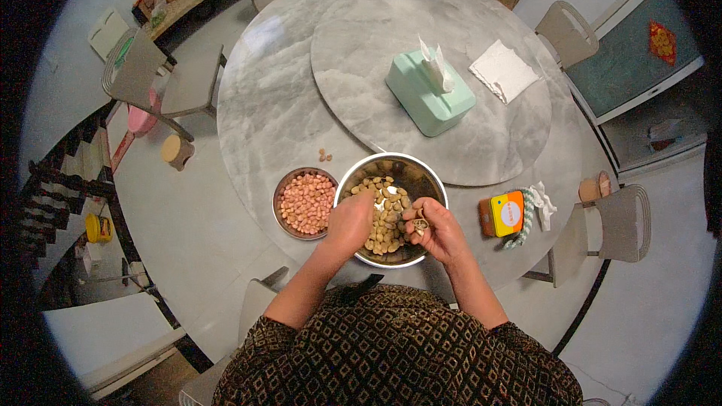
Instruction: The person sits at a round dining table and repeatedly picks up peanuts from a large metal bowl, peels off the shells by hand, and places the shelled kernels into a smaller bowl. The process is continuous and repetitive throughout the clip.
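A large metal bowl [395,261] holds peanuts in their shells [384,231]. Over its left part is my left hand [353,221], its fingers curled down; whether anything is between them is hidden. My right hand [437,230], at the bowl's right rim, holds opened peanut shells [420,224] in its fingers. Left of the large bowl, a smaller metal bowl [276,214] is filled with pinkish shelled peanuts [307,203]. A few small brown pieces [325,155] lie on the table just above the smaller bowl.
The round marble-patterned table [265,124] carries a raised round turntable [361,28]. On the turntable are a green tissue box [431,96] and a folded white paper [503,72]. A yellow and orange box [502,214], a striped cloth [525,220] and a crumpled tissue [544,206] lie right. Chairs [623,225] surround the table.
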The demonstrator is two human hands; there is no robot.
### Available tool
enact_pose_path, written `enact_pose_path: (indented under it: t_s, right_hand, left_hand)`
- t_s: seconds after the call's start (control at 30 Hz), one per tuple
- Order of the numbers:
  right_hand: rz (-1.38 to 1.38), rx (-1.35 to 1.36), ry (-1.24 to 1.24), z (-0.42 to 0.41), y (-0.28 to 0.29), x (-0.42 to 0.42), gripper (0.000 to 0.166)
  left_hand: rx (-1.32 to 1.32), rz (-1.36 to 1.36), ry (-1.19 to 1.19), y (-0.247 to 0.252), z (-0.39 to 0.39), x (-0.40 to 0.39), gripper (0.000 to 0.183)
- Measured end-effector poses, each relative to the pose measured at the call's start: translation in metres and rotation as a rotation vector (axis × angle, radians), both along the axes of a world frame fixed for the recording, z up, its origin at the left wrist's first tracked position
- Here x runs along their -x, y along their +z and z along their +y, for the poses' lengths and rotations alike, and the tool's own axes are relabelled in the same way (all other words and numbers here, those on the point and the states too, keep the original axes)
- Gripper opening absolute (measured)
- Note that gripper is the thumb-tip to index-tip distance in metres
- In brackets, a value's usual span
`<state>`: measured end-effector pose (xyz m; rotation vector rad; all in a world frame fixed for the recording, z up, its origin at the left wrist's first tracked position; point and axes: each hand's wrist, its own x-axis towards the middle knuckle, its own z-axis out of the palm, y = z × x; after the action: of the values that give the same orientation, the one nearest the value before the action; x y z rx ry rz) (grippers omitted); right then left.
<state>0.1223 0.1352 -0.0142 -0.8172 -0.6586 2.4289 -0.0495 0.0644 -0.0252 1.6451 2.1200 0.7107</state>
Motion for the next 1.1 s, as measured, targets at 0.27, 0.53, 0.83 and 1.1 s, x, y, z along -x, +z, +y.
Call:
enact_pose_path:
  t_s: [0.27,0.53,0.83,1.1]
  right_hand:
    - [-0.053,0.177,-0.023,0.008,0.004,0.004,0.030]
    - [-0.208,0.069,0.035,0.007,-0.001,0.006,0.023]
    - [-0.421,-0.165,0.142,0.006,-0.008,0.011,0.016]
    - [-0.829,-1.108,0.117,0.010,-0.046,0.012,0.017]
  left_hand:
    - [0.371,0.426,-0.213,-0.031,0.026,-0.008,0.011]
    - [0.351,0.373,-0.236,-0.038,0.028,-0.005,0.009]
    - [0.322,0.308,-0.215,-0.038,0.030,-0.004,0.012]
    - [0.371,0.346,-0.197,-0.039,0.032,-0.011,0.009]
